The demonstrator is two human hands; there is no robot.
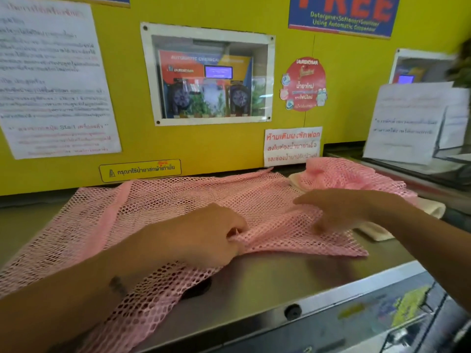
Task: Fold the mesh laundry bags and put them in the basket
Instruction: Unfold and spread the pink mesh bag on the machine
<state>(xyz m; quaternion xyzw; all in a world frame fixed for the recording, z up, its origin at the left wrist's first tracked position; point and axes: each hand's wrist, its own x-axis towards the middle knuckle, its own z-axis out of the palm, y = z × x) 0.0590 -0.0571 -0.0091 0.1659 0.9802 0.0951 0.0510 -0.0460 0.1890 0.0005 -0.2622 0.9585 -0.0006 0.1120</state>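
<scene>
A large pink mesh laundry bag (pixel 178 200) lies spread across the grey metal machine top (pixel 293 271) in front of me, its near-left part hanging over the front edge. My left hand (pixel 204 235) rests on the middle of the bag with its fingers curled, pinching a raised fold of the netting between thumb and fingertips. My right hand (pixel 341 210) lies just to the right of it, palm down, fingers stretched out and relaxed, pressing the mesh flat; it grips nothing. The bag's right corner ends in a point near the front of the metal surface.

Behind my right hand, a second pink mesh bag (pixel 344 171) sits bunched in a heap, resting on a cream folded cloth (pixel 374 230) that shows beneath my right forearm. Behind everything stands a yellow wall panel (pixel 216 143) with white printed notices (pixel 51 80) and a small glazed window (pixel 207 75).
</scene>
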